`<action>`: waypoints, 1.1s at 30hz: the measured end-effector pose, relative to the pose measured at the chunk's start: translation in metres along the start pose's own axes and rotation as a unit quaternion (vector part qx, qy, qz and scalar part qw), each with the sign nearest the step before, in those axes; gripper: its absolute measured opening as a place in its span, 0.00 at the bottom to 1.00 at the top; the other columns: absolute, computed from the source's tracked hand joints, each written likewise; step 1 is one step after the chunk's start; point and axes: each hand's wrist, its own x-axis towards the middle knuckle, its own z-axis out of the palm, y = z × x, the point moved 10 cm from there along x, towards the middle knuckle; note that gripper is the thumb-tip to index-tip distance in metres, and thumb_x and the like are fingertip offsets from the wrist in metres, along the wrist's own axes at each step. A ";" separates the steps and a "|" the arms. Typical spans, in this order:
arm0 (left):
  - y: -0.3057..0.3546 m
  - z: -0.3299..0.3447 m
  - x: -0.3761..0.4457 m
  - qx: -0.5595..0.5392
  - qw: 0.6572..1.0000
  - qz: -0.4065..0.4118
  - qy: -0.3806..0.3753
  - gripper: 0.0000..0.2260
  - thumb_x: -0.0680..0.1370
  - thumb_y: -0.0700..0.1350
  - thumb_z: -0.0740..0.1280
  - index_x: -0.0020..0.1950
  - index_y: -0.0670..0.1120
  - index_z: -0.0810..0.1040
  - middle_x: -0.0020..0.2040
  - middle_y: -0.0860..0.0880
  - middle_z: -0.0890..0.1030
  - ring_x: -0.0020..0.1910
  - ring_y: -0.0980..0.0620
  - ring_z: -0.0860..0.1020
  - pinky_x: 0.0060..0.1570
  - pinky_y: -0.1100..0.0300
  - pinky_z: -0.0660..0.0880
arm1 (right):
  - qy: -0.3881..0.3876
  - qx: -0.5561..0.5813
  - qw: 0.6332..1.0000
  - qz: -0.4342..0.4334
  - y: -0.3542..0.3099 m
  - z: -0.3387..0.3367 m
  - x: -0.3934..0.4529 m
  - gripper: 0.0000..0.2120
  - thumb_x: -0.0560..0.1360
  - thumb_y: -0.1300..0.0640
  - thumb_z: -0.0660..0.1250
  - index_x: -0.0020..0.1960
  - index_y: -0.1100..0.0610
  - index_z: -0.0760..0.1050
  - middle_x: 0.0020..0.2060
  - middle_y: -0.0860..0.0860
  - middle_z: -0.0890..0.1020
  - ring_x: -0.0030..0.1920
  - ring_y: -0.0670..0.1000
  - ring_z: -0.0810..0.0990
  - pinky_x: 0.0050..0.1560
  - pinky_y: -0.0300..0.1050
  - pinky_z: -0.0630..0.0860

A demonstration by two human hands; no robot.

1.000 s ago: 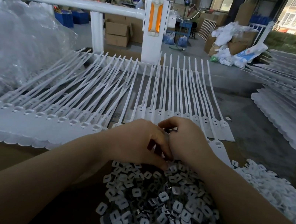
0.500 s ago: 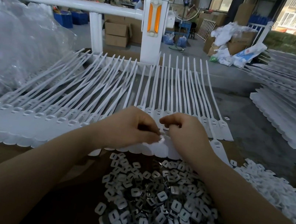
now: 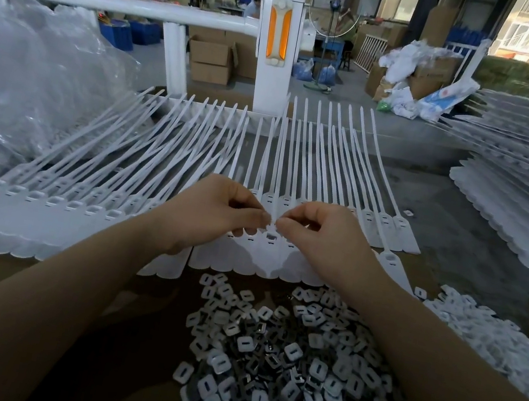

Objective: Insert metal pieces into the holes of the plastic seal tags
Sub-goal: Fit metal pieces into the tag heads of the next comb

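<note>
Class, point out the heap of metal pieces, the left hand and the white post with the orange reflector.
heap of metal pieces [image 3: 295, 371], head view, middle of heap
left hand [image 3: 215, 217], head view, back of hand
white post [image 3: 270, 87], head view, lower shaft

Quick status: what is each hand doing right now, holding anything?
Left hand: fingers curled, fingertips pinched over the seal tags; what it pinches is too small to tell.
Right hand: the same, fingertips pinched beside the left's.

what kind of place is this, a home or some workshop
Most likely a factory or workshop floor: rows of white seal tags fill the bench, a heap of metal pieces lies in front, and cardboard boxes and bagged stock sit around.
</note>
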 end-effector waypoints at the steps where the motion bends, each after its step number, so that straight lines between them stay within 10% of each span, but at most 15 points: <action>1: -0.001 -0.001 0.000 -0.007 1.000 -0.004 0.005 0.05 0.76 0.47 0.72 0.41 0.49 0.85 0.34 0.53 0.84 0.31 0.63 0.77 0.31 0.73 0.71 | -0.002 0.001 1.000 0.001 0.000 0.001 0.000 0.03 0.75 0.50 0.69 0.43 0.46 0.80 0.35 0.41 0.80 0.34 0.37 0.76 0.40 0.36 0.72; 33: -0.014 0.011 0.013 0.148 0.982 -0.084 0.084 0.04 0.73 0.52 0.73 0.41 0.53 0.83 0.38 0.55 0.83 0.39 0.57 0.80 0.38 0.59 0.78 | 0.025 0.017 0.999 0.028 0.011 -0.001 0.006 0.08 0.78 0.56 0.65 0.42 0.45 0.77 0.38 0.44 0.82 0.35 0.43 0.78 0.37 0.39 0.73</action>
